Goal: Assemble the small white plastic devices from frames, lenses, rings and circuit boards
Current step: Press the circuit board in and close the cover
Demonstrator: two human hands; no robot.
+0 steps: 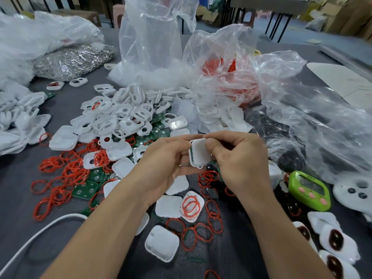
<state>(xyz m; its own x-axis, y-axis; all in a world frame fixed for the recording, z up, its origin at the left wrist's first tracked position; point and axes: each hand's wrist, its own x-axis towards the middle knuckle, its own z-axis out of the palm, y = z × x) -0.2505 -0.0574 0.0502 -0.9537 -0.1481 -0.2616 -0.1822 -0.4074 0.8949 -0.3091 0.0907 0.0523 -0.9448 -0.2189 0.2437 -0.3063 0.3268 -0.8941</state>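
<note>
Both hands hold one small white plastic device [199,153] above the middle of the table. My left hand [167,158] grips its left side, and a green board edge shows there. My right hand [239,156] pinches its right and top edge, thumb on the white back cover. A heap of white frames [124,115] lies behind the hands. Red rings [66,172] are strewn to the left and in front. Green circuit boards [85,189] lie among the rings. White back covers [162,242] sit near my forearms. Finished devices [336,240] with dark lenses lie at the lower right.
Crumpled clear plastic bags [302,109] fill the back and right; one holds red rings [225,67]. A bag of metal rings [74,61] lies back left. A green timer [310,190] sits on the right. A white cable [40,232] curves at lower left on the grey table [16,208].
</note>
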